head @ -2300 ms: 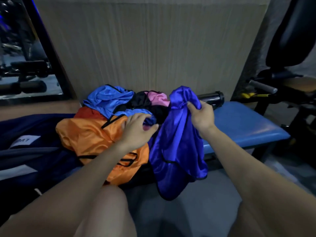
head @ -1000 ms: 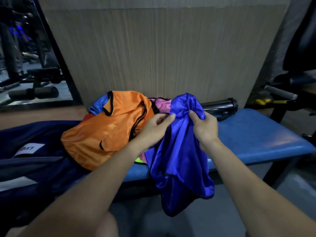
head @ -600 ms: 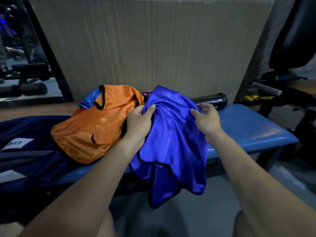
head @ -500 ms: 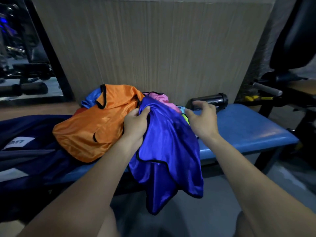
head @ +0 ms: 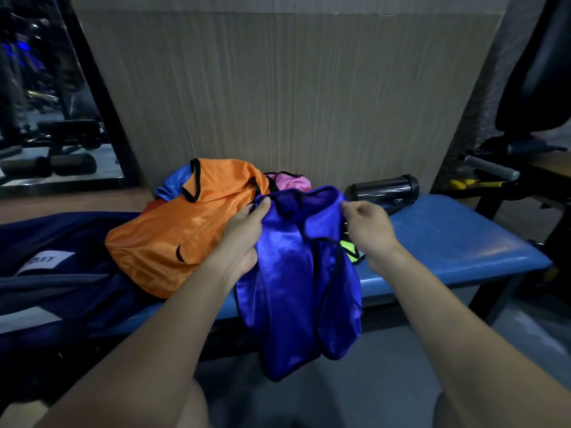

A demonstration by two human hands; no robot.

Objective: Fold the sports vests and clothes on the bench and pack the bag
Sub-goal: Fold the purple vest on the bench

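At frame centre, the blue vest (head: 296, 273) hung off the front edge of the blue bench (head: 457, 251), top hem held up, lower half draped down toward the floor. Left hand (head: 244, 236) pinched the vest's upper left corner, thumb on top and fingers curled under the fabric. Right hand (head: 367, 225) pinched the upper right corner, fingers curled on the hem. The hands were apart, with the neck opening stretched between them.

Left of centre, the orange vest (head: 182, 233) lay bunched on the bench, touching the blue one behind the left hand. Behind it, a light-blue garment (head: 173, 183) and a pink garment (head: 292, 180) showed at the top of the pile. A neon yellow-green piece (head: 350, 250) peeked out just right of the blue vest, under the right wrist.

At lower left of frame, the dark navy bag (head: 61, 273) lay on the bench end, white label (head: 49, 261) facing up; text too blurred to read.

Right of centre, a black cylindrical bottle (head: 383, 189) lay on its side at the back of the bench against the wood-grain wall panel (head: 293, 88). Gym equipment sat at far right (head: 509, 168).
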